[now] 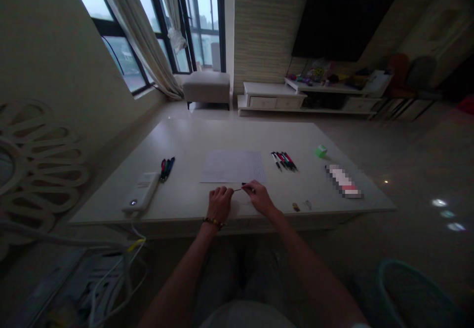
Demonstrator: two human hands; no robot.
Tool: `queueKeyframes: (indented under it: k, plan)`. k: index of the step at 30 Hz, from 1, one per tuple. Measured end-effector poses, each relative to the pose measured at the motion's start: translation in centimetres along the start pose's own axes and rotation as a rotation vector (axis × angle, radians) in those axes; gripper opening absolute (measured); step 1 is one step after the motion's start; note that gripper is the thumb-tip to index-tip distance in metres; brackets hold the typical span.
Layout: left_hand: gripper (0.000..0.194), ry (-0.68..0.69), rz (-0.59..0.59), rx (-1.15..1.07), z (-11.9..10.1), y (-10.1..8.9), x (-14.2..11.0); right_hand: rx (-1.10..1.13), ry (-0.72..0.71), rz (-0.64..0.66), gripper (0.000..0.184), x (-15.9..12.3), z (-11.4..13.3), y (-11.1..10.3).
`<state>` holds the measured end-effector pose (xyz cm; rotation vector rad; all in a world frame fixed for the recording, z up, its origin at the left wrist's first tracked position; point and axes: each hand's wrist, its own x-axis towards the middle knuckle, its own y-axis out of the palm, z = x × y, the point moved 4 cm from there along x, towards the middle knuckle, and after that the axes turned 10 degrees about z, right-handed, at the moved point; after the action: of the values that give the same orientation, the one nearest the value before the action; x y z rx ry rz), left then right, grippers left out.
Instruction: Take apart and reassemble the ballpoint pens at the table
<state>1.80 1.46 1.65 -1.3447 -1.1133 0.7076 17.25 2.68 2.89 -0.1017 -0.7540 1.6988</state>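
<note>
While left hand (220, 203) pinches one thin rod (237, 189), right hand (259, 197) pinches one pen (247, 186).

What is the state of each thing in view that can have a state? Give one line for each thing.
right hand, closed on a thin dark rod
left hand, curled, at the rod's thin end
sheet of paper, lying flat
right group of pens, lying fanned together
left group of pens, lying side by side
white corded device, lying flat, small light on
curtain, gathered and tied back
wall television, screen dark
</note>
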Motion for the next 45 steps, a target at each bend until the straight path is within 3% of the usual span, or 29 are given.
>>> queueKeyframes:
  k: [12,20,23,26,29,31,39,45]
  plan:
    - [0.017,-0.005,0.003,-0.009,-0.1,0.0,0.0,0.009,0.015,-0.026,0.013,-0.3,0.0,-0.2]
    - [0.018,0.051,0.018,0.005,-0.3,0.2,-0.1,0.033,0.023,0.082,0.014,0.4,0.4,1.8]
    - [0.017,0.038,0.009,-0.002,-0.1,0.3,-0.1,0.047,0.038,0.119,0.028,0.4,0.0,1.9]
    - [0.018,0.007,-0.001,-0.019,0.1,0.2,-0.1,-0.111,0.093,-0.002,0.031,0.2,-1.5,0.5]
    - [0.018,-0.013,0.006,-0.03,0.1,0.1,-0.1,-0.325,0.174,-0.165,0.018,-0.2,-3.4,-0.9]
    - [0.018,-0.021,0.009,-0.033,0.1,0.1,-0.1,-0.37,0.18,-0.176,0.011,-0.2,-4.1,-1.1]
    - [0.02,-0.031,-0.004,-0.027,0.2,0.1,-0.1,-0.008,0.146,-0.044,0.012,-1.0,-2.8,-2.0]
    - [0.02,-0.023,-0.016,-0.023,0.2,0.3,-0.1,0.013,0.12,-0.073,0.013,-1.5,-1.7,-2.7]
